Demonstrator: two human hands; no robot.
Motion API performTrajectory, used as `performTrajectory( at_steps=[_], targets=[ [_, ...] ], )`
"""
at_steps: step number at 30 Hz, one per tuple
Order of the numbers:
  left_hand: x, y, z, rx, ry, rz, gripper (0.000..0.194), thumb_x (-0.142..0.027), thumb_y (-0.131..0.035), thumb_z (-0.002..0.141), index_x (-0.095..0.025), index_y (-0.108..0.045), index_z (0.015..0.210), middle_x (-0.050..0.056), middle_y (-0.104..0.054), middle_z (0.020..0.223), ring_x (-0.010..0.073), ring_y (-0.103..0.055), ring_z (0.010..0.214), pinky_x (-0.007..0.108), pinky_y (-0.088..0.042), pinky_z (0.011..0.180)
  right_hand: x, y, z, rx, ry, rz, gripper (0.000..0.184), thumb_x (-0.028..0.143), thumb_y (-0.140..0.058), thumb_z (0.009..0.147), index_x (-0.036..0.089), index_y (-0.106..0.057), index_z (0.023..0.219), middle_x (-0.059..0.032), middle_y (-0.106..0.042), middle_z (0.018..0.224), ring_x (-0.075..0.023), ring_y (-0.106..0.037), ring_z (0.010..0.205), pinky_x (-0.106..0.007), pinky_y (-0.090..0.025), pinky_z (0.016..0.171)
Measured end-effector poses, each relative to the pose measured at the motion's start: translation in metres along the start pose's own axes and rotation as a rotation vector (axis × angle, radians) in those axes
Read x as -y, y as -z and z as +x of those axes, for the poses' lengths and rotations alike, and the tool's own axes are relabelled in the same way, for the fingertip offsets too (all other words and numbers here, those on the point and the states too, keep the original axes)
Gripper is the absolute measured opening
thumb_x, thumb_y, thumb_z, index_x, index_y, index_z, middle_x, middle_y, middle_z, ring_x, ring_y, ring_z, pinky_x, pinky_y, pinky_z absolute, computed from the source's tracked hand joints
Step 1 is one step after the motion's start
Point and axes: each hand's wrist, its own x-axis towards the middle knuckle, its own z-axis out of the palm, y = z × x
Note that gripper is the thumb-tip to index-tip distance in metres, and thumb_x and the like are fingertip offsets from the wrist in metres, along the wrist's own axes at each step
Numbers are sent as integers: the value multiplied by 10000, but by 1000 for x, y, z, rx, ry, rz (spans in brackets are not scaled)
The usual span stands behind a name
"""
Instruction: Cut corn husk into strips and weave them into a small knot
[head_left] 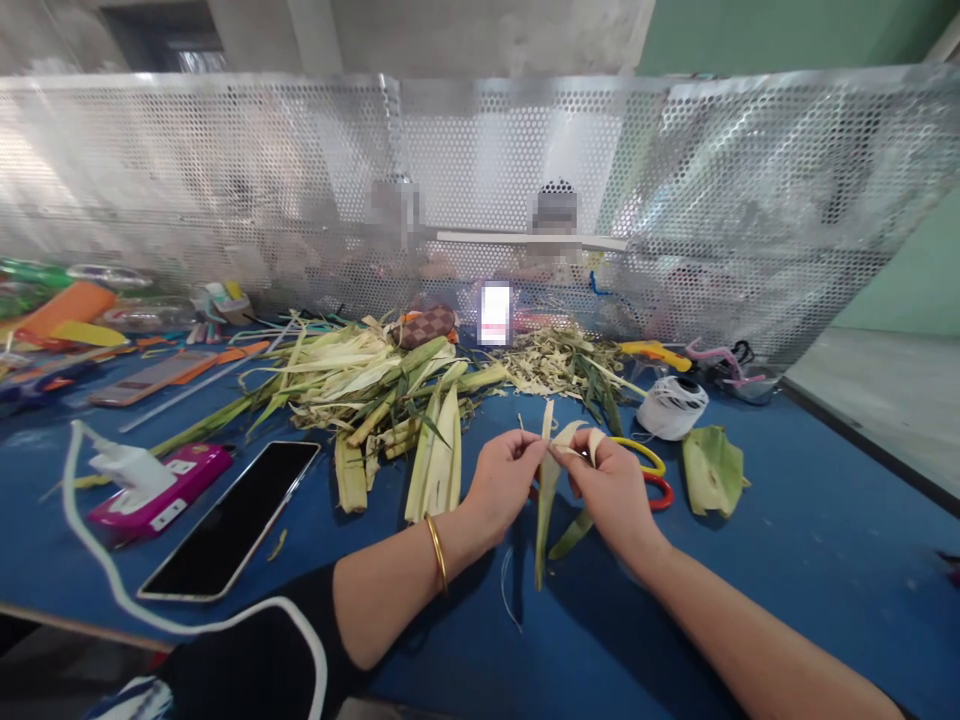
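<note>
1. Strips of pale green leaf [547, 500] are pinched between two bare hands above a blue table [817, 590], front and center, their longest end hanging toward the surface.
2. The left hand [506, 485], with a gold bangle [436, 555] at its wrist, grips the strips between thumb and bent fingers.
3. The right hand [611, 492] closes its thumb and fingertips on the same strips, nearly meeting the left; pale, curled ends rise around its fingers.
4. Scissors [658, 492] with red and yellow handles lie partly hidden behind the right hand, near a spool of white thread [673, 408] and a broad leaf piece [712, 470].
5. A heap of long leaves [352, 380] spreads beyond the left forearm, with a pile of shreds [555, 362] to its right.
6. A dark-screened phone [236, 520] rests beside a magenta power strip [180, 490] at left.
7. A perforated sheet [300, 180] stands across the table's far side.
</note>
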Motion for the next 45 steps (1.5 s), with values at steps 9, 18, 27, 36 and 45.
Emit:
performTrajectory(
  at_steps=[9, 18, 27, 36, 45],
  targets=[
    [-1, -4, -5, 37, 123, -102, 152, -323, -557, 781, -188, -547, 711, -56, -476, 525, 87, -407, 458, 201, -343, 446, -5, 2, 0, -55, 117, -51, 149, 329, -577, 727, 212, -544, 641, 60, -450, 453, -126, -394, 454, -251, -318, 473],
    [-2, 0, 0, 3, 88, -211, 148, -286, -604, 748, -158, -548, 697, -51, -485, 572, 52, -400, 462, 168, -333, 444, -5, 6, -10, 2, 540, -198, 108, 144, -498, 769, 225, -569, 771, -12, -619, 738, -165, -567, 673, -272, -427, 625],
    [2, 6, 11, -68, 50, -215, 119, -179, -518, 822, -146, -523, 708, -49, -461, 569, 40, -423, 457, 149, -340, 443, 24, 17, -31, 159, 862, -62, 223, 86, -546, 757, 262, -634, 861, -32, -672, 710, -182, -645, 662, -284, -493, 602],
    [-5, 13, 18, -210, 140, -245, 155, -118, -439, 865, -155, -511, 732, -38, -472, 581, 70, -474, 461, 208, -427, 480, 47, 36, -75, 201, 563, 258, 241, 432, -618, 822, 242, -622, 675, -32, -563, 552, -153, -526, 464, -264, -432, 445],
    [-11, 7, -1, 198, 116, -331, 325, -393, -711, 710, -164, -483, 676, -105, -324, 499, 7, -161, 370, 201, -71, 384, 19, 14, -3, 82, -183, 373, 430, 488, -744, 646, 196, -440, 567, 91, -350, 408, -40, -262, 348, -199, -160, 353]
  ],
)
